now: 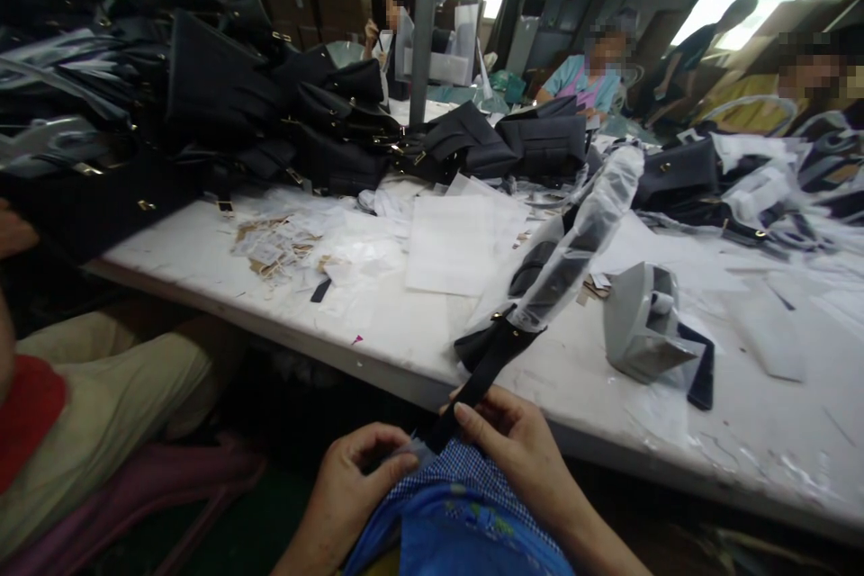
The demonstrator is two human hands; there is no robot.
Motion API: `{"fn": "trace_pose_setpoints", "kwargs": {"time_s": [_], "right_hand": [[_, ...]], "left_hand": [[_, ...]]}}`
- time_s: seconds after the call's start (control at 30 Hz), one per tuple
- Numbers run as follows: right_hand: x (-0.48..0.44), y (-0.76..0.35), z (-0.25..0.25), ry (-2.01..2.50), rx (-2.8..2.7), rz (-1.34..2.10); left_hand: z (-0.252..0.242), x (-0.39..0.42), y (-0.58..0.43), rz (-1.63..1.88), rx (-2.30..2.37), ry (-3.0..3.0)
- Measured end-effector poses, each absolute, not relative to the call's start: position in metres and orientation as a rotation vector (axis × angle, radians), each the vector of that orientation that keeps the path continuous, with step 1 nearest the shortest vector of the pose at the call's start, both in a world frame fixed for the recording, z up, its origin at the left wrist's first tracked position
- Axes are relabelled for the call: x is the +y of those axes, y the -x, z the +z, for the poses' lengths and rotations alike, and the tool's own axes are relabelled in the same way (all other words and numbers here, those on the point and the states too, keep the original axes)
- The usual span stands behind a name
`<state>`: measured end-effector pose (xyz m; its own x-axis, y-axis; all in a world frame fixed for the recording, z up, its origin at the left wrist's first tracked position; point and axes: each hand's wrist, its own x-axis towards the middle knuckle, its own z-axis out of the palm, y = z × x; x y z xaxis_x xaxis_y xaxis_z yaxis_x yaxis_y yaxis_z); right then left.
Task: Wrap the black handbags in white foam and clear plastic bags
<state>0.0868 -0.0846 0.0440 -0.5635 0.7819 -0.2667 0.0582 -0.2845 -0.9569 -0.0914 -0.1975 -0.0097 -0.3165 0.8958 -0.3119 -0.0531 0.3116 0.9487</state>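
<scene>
A black strap [490,366] runs from a black handbag [484,340] on the table edge down to my lap. My right hand [517,436] grips this strap between thumb and fingers. Close to the strap's lower end, my left hand [355,477] pinches a small piece of clear plastic film [422,453]. Whether that film is fixed to the strap, I cannot tell. Clear plastic wrap [580,229] covers the bag's raised upper part, which leans away to the right.
Black bags [324,121] are piled along the back left. A grey tape dispenser [644,324] stands at the right beside a dark flat piece [698,367]. White sheets [449,243] and a heap of tags [276,245] lie on the white table [384,346]. A seated person [114,378] is close at left.
</scene>
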Motion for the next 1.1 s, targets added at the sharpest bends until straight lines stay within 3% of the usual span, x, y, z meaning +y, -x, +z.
{"fn": "trace_pose_setpoints", "kwargs": {"time_s": [0.43,0.63,0.83,1.1], "right_hand": [[-0.081,-0.091,0.043,1.071,-1.642,1.761],[-0.082,-0.088,0.044,1.059,-1.599,1.797],[-0.078,-0.092,0.042,1.125,-1.728,1.586],[-0.071,-0.113,0.033,1.206,-1.467,1.640]], "left_hand": [[-0.020,-0.194,0.092,1.243,1.499,-0.695],[-0.010,-0.188,0.083,1.253,1.435,-0.647],[0.005,-0.170,0.067,1.312,1.362,-0.473],[0.026,-0.123,0.044,1.422,1.289,-0.515]]}}
